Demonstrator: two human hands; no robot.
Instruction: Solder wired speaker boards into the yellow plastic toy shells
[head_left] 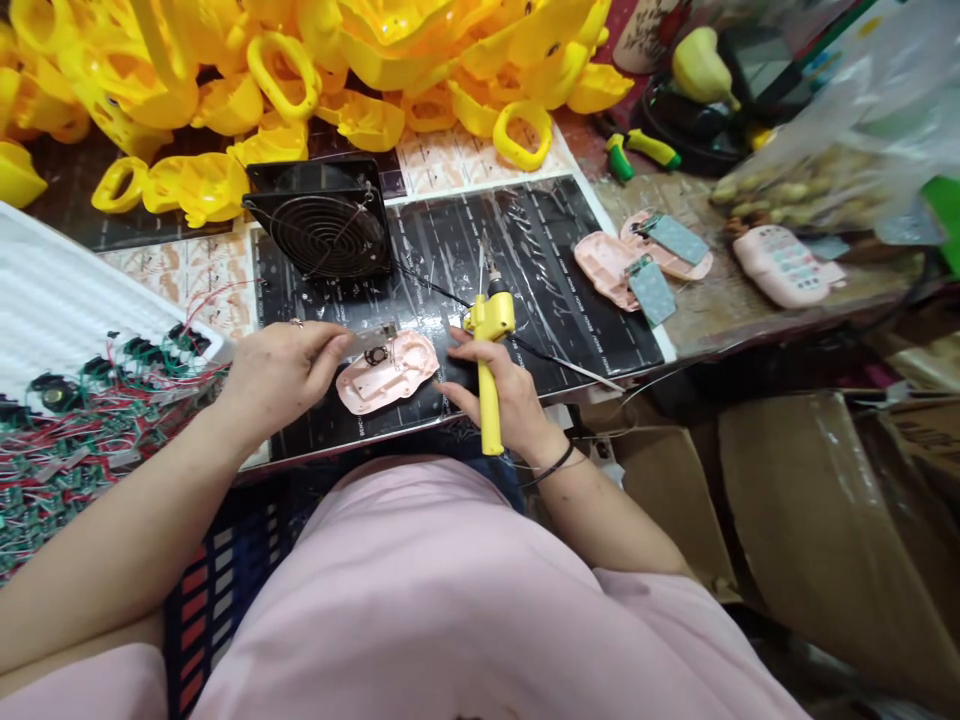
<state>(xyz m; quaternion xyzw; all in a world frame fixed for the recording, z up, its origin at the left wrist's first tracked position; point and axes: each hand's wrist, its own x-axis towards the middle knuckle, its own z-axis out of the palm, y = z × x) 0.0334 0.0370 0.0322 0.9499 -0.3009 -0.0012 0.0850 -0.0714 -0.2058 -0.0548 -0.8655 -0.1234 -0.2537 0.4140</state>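
Note:
A pink plastic shell half lies open side up on the black mat in front of me, with a small dark round part at its upper left. My left hand is at the shell's left side, thumb and forefinger pinched together. A small, partly see-through piece shows at those fingertips, too blurred to name. In my right hand is a yellow soldering gun, its handle down in the palm and its metal tip pointing away from me. The thumb and forefinger of that hand reach toward the shell's right end.
Behind the shell stands a black fan. Yellow plastic shells pile up at the back. Wired circuit boards and a white tray are left. Pink shells with boards, a pink toy phone and green-yellow pliers lie right.

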